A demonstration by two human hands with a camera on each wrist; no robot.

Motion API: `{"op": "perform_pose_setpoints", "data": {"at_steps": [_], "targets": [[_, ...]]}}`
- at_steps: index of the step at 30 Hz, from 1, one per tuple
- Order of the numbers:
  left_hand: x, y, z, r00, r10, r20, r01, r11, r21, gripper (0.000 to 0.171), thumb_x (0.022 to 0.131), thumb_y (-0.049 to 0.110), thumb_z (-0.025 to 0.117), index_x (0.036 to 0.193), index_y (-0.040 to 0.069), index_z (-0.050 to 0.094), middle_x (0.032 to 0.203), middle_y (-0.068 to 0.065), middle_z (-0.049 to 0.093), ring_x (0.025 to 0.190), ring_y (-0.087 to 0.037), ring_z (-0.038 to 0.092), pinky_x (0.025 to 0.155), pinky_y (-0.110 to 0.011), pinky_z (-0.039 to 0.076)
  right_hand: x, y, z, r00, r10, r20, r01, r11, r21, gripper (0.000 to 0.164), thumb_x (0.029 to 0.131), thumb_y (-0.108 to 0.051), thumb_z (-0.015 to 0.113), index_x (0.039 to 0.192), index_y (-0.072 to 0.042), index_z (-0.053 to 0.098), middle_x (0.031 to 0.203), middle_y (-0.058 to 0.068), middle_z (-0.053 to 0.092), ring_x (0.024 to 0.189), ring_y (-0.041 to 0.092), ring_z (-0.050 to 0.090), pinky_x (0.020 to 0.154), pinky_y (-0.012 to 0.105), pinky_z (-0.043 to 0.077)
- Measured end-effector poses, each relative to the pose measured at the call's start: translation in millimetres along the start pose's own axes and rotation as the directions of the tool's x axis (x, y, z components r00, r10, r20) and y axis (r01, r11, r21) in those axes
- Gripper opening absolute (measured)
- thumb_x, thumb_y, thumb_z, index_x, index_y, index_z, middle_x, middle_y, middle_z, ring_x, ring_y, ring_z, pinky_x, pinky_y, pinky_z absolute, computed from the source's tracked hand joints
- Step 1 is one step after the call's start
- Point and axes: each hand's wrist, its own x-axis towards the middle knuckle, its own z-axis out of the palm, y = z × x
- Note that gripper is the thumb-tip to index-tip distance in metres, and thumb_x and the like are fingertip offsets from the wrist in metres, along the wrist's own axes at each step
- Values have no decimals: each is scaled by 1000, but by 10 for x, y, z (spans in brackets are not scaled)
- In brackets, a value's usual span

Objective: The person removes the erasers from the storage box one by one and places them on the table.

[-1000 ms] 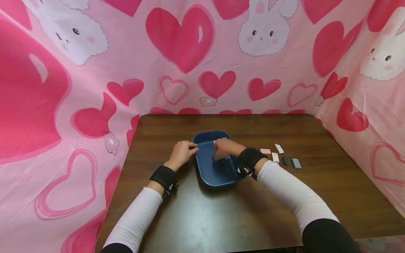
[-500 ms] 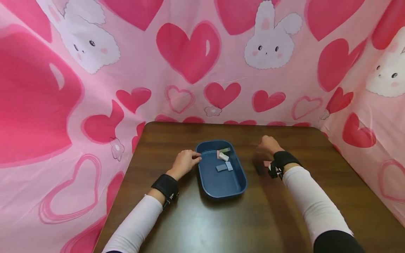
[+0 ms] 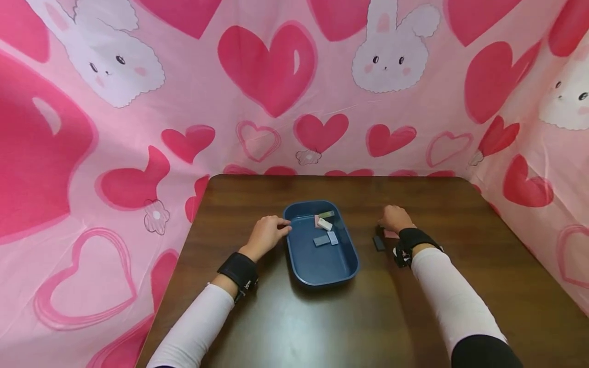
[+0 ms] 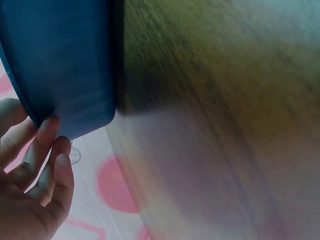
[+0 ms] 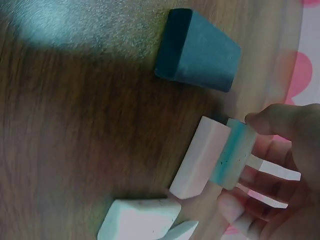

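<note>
A deep blue tray [image 3: 322, 280] sits on the brown table. At its left rim my left hand [image 3: 264, 236] pinches the edge. In the left wrist view, fingertips [image 4: 49, 125] lie against its outer wall. To the right of the tray, my right hand [image 3: 397, 220] reaches down among small block-shaped erasers. In the right wrist view its thumb and fingers close round a pale eraser with a teal stripe [image 5: 232, 152]. Touching that is a pink eraser [image 5: 200, 157]. A dark eraser [image 3: 379, 243] lies just left of the hand. White erasers [image 5: 137, 220] are nearby, hidden by the arm from above.
Inside the tray lie several erasers: a yellow-green one [image 3: 326, 214], a white one [image 3: 324, 225], a light blue one [image 3: 333, 237] and a grey-blue one [image 3: 321, 240]. Pink cloth [image 3: 184, 92] with hearts and rabbits hangs behind the table [image 3: 294, 317].
My right hand has gone from inside the tray to the erasers on the table at the right, uncovering the ones in the tray. My left hand has stayed at the rim.
</note>
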Motion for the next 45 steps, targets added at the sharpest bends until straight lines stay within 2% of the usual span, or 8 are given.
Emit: {"op": "perform_pose_setpoints", "data": {"at_steps": [7, 11, 16, 22, 30, 37, 42, 45], "targets": [[69, -31, -82, 1000, 8, -9, -8, 1000, 9, 28, 90, 22, 69, 115, 8, 73, 105, -10, 74, 95, -26, 66, 84, -41, 53, 184, -171, -204, 999, -50, 10, 51, 997, -55, 31, 89, -19, 62, 101, 10, 63, 104, 31, 64, 102, 46, 60, 89, 57, 49], [91, -55, -134, 1000, 0, -6, 0, 1000, 16, 29, 91, 22, 68, 116, 7, 73, 107, -10, 74, 97, -27, 66, 85, -42, 54, 309, -595, -424, 991, -130, -17, 129, 990, -61, 32, 89, -19, 64, 106, 9, 63, 105, 27, 66, 106, 42, 59, 96, 52, 47], [102, -64, -191, 1000, -1, -17, 1, 1000, 24, 28, 91, 21, 69, 115, 7, 73, 107, -12, 74, 99, -29, 67, 87, -43, 53, 389, -1248, -625, 970, -237, -54, 234, 971, -53, 26, 89, -17, 64, 104, 4, 66, 102, 20, 68, 104, 35, 60, 95, 46, 48], [112, -14, -147, 1000, -4, -14, 4, 1000, 23, 28, 91, 21, 68, 115, 6, 73, 107, -12, 74, 100, -29, 67, 90, -44, 53, 397, -1784, -573, 946, -324, -18, 323, 945, -44, 24, 88, -14, 65, 106, 2, 68, 103, 17, 69, 102, 32, 62, 93, 43, 50], [64, 80, -43, 1000, 20, 1, -20, 998, 57, 27, 91, 21, 68, 114, 6, 73, 107, -10, 74, 101, -28, 68, 92, -43, 53, 286, -1900, -212, 925, -370, 88, 380, 885, -270, 22, 86, -14, 68, 102, 0, 69, 103, 18, 68, 98, 32, 63, 91, 44, 53], [3, 72, -48, 1000, 22, 0, -22, 993, 116, 27, 92, 22, 67, 113, 7, 73, 104, -10, 74, 97, -28, 66, 90, -43, 53, 252, -1918, -57, 923, -366, 122, 385, 870, -307, 15, 89, -12, 65, 98, -1, 71, 99, 17, 71, 93, 31, 68, 83, 44, 57], [-9, 72, -37, 999, 33, -10, -31, 993, 118, 27, 92, 23, 66, 113, 7, 74, 103, -11, 74, 96, -28, 67, 89, -43, 53, 226, -1899, 24, 905, -411, 106, 419, 823, -384, 16, 86, -15, 70, 94, -2, 73, 94, 16, 72, 89, 31, 68, 81, 43, 57], [-27, 51, -23, 998, 51, -21, -48, 992, 120, 26, 92, 23, 66, 112, 7, 74, 101, -11, 74, 95, -28, 67, 88, -43, 53, 223, -1891, 30, 902, -420, 100, 426, 826, -369, 15, 86, -15, 70, 92, -2, 73, 93, 16, 72, 89, 30, 68, 81, 42, 57]]}}
